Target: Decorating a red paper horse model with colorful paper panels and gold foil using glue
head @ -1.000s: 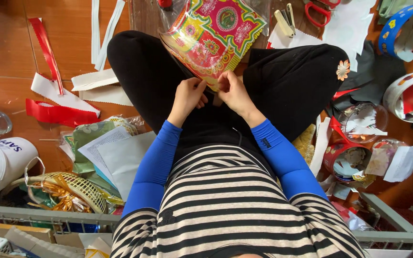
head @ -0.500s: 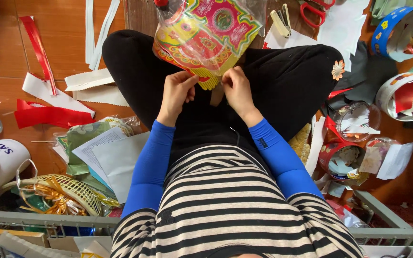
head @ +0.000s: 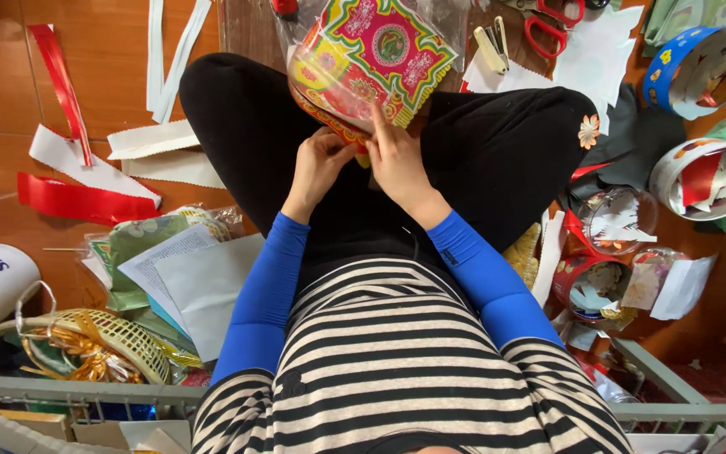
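Hands meet at the near corner of the packet [head: 371,59], a clear bag of bright patterned paper squares resting on the crossed legs, far of the wrists. I see the left hand [head: 319,164] pinching the packet's near edge between fingertips and thumb. The right hand [head: 392,155] lies just beside it, index finger stretched up along the plastic, the rest curled at the same corner; both grasp the packet.

Progress, as I judge it: the work is at an early stage. The bag looks intact around the paper, no sheet stands clear of it, and I cannot tell whether the near edge is already parted, since the fingers cover it. Opening the bag and drawing out the sheets appears left to do.

Red scissors [head: 552,25] and a stapler [head: 491,46] lie far right, untouched, well apart from the hands. Red ribbon [head: 77,202] lies left on the floor. Two round tins [head: 703,172] of scraps stand right.
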